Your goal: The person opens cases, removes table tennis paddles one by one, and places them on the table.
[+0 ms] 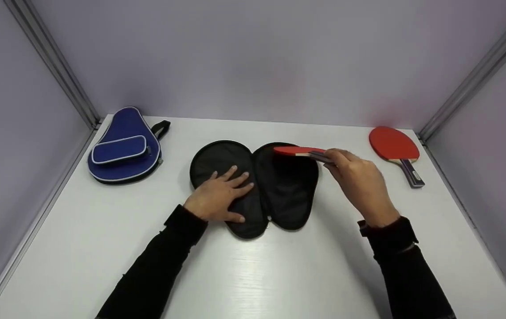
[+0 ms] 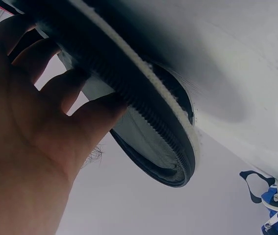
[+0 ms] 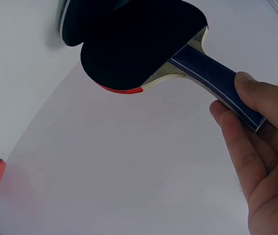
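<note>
In the head view a black-lined paddle case (image 1: 290,195) lies unfolded on the white table, its two halves side by side. My left hand (image 1: 221,197) rests on the left half with fingers spread. The left wrist view shows the case's zippered edge (image 2: 143,110) close by the fingers. Over the right half, my right hand (image 1: 359,181) pinches a table tennis paddle (image 1: 299,151) by its handle, the blade tilted nearly edge-on. In the right wrist view the paddle's black face (image 3: 139,44) shows, with thumb and fingers on the dark blue handle (image 3: 217,78).
A blue paddle case (image 1: 122,148) with white piping, a front pocket and a black strap lies at the back left. At the back right a second red paddle (image 1: 394,144) lies flat. Grey walls (image 1: 261,57) stand behind and on both sides.
</note>
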`<state>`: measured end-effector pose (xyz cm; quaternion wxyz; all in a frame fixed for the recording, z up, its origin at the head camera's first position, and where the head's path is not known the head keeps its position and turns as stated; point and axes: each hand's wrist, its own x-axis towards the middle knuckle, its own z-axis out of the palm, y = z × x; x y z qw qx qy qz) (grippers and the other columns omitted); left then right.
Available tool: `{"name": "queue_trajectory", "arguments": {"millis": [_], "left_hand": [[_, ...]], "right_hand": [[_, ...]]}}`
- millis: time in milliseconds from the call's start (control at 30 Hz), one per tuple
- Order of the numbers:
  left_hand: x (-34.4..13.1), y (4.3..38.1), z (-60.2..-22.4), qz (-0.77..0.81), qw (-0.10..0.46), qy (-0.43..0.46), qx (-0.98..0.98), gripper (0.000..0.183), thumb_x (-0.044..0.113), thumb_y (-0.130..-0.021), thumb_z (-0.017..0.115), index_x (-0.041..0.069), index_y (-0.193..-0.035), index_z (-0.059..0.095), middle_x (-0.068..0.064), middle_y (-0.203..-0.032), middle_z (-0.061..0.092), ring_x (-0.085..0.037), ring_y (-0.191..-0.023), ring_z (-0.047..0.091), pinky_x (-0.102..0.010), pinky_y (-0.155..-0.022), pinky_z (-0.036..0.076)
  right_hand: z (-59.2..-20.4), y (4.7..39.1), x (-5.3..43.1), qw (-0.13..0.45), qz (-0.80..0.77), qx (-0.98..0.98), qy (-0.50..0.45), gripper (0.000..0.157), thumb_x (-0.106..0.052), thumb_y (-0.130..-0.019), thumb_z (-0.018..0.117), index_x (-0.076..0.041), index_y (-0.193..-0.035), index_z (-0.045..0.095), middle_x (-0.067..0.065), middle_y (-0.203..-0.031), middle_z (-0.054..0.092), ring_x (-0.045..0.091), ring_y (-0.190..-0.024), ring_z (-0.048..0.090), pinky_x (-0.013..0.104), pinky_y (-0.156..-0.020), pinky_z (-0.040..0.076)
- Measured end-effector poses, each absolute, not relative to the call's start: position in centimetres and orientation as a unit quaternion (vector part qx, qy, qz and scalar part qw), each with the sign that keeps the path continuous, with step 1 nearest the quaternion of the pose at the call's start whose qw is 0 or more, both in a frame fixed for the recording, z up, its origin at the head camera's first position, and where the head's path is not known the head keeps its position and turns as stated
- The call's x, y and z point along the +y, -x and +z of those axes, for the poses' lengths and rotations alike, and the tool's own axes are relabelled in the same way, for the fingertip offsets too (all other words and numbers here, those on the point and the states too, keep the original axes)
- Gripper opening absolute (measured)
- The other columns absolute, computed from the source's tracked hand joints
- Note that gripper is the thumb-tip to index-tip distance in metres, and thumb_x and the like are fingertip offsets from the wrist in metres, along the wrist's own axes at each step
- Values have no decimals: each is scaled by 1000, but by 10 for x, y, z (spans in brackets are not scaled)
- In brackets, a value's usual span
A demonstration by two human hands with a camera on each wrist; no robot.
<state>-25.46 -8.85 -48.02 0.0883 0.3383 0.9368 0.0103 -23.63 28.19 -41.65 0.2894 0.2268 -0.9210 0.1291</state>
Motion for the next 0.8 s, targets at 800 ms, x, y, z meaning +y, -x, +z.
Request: {"name": "queue_trajectory", "arguments": {"millis": [800], "left_hand": [[-88, 252, -479, 17, 83, -337, 938, 97, 67, -104, 81, 24, -183, 44, -7, -196, 31, -42, -185, 21, -75, -143, 34]], "right_hand": [[-395, 242, 335, 326, 183, -915, -151, 29, 1, -101, 89, -3, -129, 83, 21, -121, 88, 45, -105, 87, 65, -90, 71]]}}
